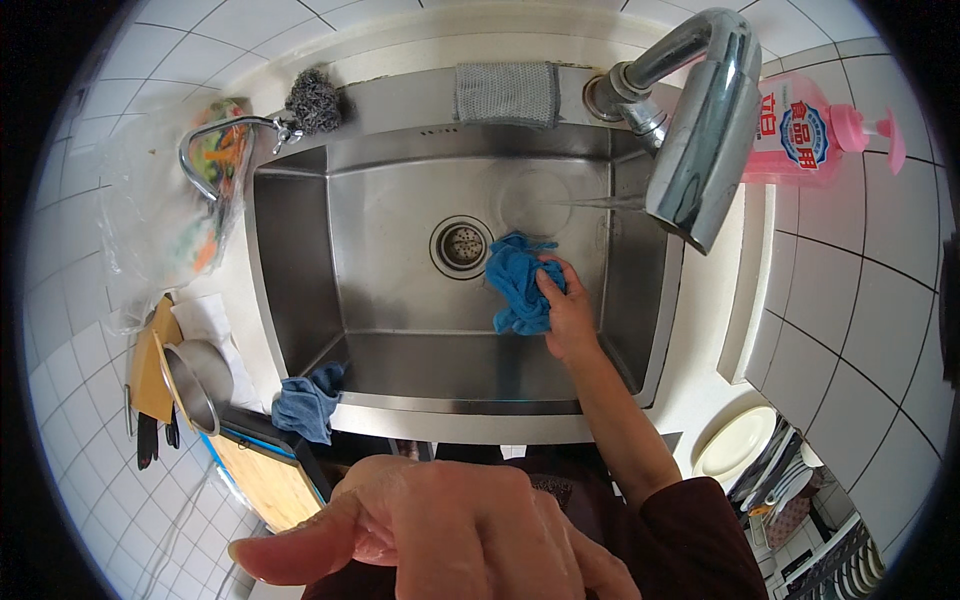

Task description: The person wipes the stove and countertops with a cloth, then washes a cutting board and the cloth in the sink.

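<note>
My right hand (571, 307) grips a crumpled blue cloth (523, 283) inside the stainless-steel sink (390, 300), just right of the drain strainer (461, 247). A thin stream of water runs from the chrome faucet (701, 142) and spreads on the basin floor beyond the cloth. Very close to the camera, my left hand (457, 525) looks wet. Its back and knuckles face me and its thumb points left. The picture's lower edge cuts off its fingers, so whatever they touch is hidden.
A steel scourer (313, 101), a grey mesh cloth (506, 92) and a pink pump bottle (806, 131) line the back. At left are a small curved tap (196, 161), a plastic bag (142, 202), a steel pot (210, 379) and a darker blue rag (307, 401). Pale plates (735, 442) stand right.
</note>
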A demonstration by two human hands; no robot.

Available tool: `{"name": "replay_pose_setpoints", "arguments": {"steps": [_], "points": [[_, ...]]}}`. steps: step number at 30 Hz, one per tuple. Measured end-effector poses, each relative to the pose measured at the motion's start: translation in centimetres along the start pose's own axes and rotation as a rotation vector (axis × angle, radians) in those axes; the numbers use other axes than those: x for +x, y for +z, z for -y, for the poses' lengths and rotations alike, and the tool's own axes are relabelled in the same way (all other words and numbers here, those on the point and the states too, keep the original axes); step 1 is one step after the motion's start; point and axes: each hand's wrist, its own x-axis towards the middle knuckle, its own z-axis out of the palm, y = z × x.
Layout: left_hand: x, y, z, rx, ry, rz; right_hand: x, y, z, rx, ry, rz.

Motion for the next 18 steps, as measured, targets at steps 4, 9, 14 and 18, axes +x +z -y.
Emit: {"name": "replay_pose_setpoints", "arguments": {"steps": [4, 9, 14, 18], "points": [[0.2, -0.4, -0.8, -0.017, -0.067, 0.031, -0.4, 0.5, 0.6, 0.042, 0.016, 0.019], [-1.9, -5.2, -0.2, 0.148, 0.145, -0.111, -0.7, 0.7, 1.2, 0.053, 0.044, -0.031], [-4.8, -17.0, -2.9, 0.296, 0.304, -0.758, -0.7, 0.2, 2.1, 0.101, -0.031, -0.075], [-5.9, -21.0, -3.2, 0.288, 0.36, -0.967, -0.8, 0.0, 4.2, 0.084, -0.083, -0.083]]}}
